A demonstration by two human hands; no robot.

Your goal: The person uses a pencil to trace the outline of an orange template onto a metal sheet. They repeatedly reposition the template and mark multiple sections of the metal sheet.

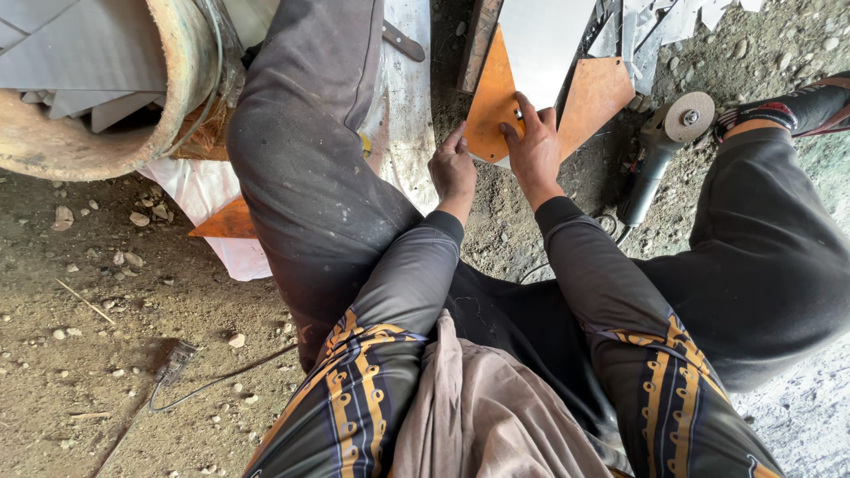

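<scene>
an orange metal sheet (490, 93) lies on the dirt between the knees. the right hand (534, 146) presses flat on its lower edge, fingers spread; the left hand (453, 168), loosely curled, touches the sheet's near corner. an angle grinder (660, 150) rests just right, beside a second orange piece (595, 93).

Dirt ground (106, 292) carries angle grinder (660, 146), orange sheets (491, 97), stones
</scene>
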